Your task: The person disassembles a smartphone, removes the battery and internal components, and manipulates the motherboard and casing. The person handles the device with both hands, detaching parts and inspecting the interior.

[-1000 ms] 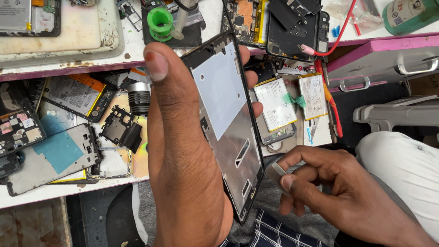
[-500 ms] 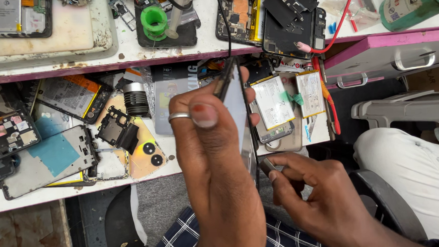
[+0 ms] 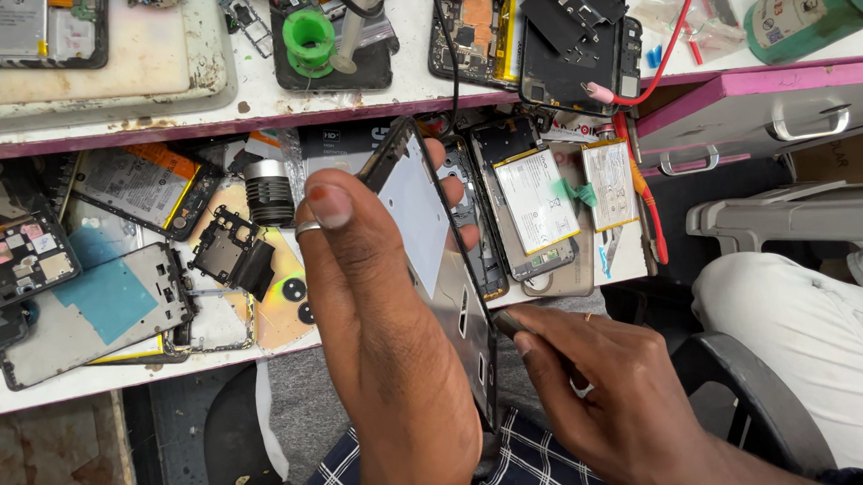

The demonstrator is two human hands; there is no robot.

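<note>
A single head-worn camera looks steeply down from above the person's lap, close to the hands (image 3: 517,366), which fill the near centre. It faces forward across a pulled-out tray (image 3: 85,384) of phone parts toward the worktop (image 3: 247,103) along the far edge. A second seated person's pale trouser leg (image 3: 811,341) enters at right.

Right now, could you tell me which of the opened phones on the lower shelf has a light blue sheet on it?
The phone body at the shelf's left front, lying flat: a light blue sheet covers its middle. The phones right of the left hand show white batteries instead.
</note>
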